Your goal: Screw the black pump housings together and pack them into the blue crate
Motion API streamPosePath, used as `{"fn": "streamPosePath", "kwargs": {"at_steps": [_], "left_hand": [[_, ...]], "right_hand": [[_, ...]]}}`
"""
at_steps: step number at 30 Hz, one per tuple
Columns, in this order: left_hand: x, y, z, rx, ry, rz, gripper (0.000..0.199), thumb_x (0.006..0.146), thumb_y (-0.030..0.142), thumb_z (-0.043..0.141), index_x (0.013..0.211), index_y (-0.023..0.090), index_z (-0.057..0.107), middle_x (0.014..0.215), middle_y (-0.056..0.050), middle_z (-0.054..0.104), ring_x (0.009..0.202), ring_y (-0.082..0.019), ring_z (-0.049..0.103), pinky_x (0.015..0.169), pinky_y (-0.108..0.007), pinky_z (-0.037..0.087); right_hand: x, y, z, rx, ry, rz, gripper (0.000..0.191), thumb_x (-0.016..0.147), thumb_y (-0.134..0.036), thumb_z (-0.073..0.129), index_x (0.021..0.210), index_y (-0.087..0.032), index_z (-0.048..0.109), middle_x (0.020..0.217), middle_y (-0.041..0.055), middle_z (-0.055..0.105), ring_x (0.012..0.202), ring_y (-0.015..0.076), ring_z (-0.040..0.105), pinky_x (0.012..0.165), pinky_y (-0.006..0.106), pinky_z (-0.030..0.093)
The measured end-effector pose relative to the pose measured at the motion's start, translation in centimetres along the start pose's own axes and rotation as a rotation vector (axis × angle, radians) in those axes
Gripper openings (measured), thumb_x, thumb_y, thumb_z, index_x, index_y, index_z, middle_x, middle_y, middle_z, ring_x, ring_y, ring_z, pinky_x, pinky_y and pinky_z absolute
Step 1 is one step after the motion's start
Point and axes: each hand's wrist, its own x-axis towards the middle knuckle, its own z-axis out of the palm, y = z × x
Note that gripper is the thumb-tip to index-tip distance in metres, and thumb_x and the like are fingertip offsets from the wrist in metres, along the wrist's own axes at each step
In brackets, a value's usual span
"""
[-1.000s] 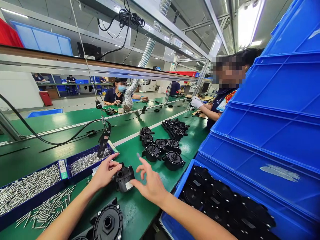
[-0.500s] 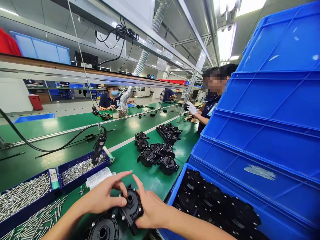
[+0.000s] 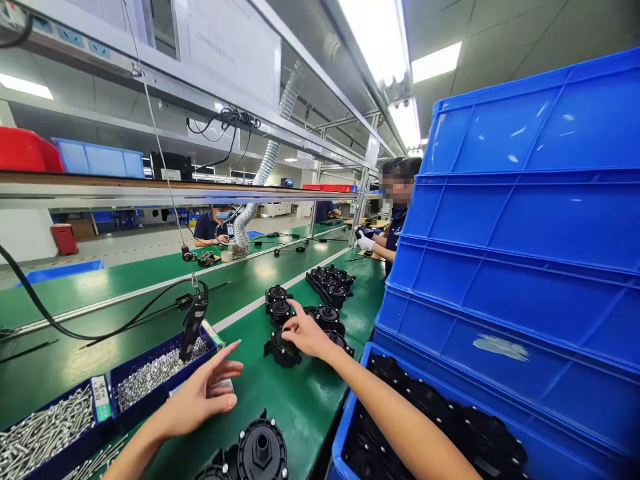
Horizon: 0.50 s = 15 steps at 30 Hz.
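Observation:
My right hand [image 3: 309, 335] reaches forward over the green bench, its thumb and fingers closed round the top spout of a round black pump housing [image 3: 283, 352]. My left hand [image 3: 203, 392] hovers near the screw bins, empty, with its fingers apart. Close to me on the bench rests another black pump housing [image 3: 263, 453], its spout upward and bright screws round its rim. Part of a further housing [image 3: 214, 471] shows at the bottom edge. Beyond my right hand stands a group of similar housings [image 3: 330, 283], partly hidden by the hand.
A black electric screwdriver [image 3: 194, 327] hangs above a blue bin of small fasteners [image 3: 145, 380]. To its left is a bin of long screws [image 3: 45, 427]. At right, a blue crate [image 3: 345, 427] holds black housings beside stacked blue crates [image 3: 525, 220]. A co-worker [image 3: 397, 220] stands beyond.
Both hands have let go of the near pump housing, which now stands on the bench. My right hand has moved forward to a housing in the group; my left has drawn back left.

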Motion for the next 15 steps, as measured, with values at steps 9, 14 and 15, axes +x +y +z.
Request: {"fn": "streamPosePath", "kwargs": {"at_steps": [9,14,15], "left_hand": [[4.6,-0.4,0.1,0.037,-0.14,0.175,0.145,0.056,0.058,0.102,0.17,0.038,0.014,0.174,-0.014,0.032,0.161,-0.038,0.027,0.132,-0.054,0.017],[4.5,-1.9,0.3,-0.01,-0.061,0.16,0.135,0.07,0.051,0.097,0.171,0.034,0.009,0.169,-0.015,0.041,0.155,-0.037,0.039,0.129,-0.052,0.024],[4.4,-2.0,0.2,-0.035,-0.064,0.15,0.135,0.071,0.052,0.096,0.171,0.033,0.007,0.166,-0.016,0.045,0.152,-0.037,0.043,0.128,-0.052,0.027]], "right_hand": [[0.8,-3.3,6.6,0.36,-0.233,-0.002,0.11,0.077,-0.023,0.082,0.165,-0.015,0.017,0.077,-0.0036,0.076,0.07,0.0178,0.072,0.069,0.029,0.055],[0.8,-3.6,8.9,0.46,-0.068,0.017,0.085,0.082,-0.035,0.082,0.154,-0.019,0.039,0.093,0.0016,0.076,0.086,0.0189,0.071,0.075,0.032,0.056],[0.4,-3.6,8.8,0.475,-0.02,0.018,0.069,0.085,-0.041,0.08,0.144,-0.02,0.05,0.098,0.0034,0.074,0.088,0.0184,0.069,0.074,0.03,0.054]]}}
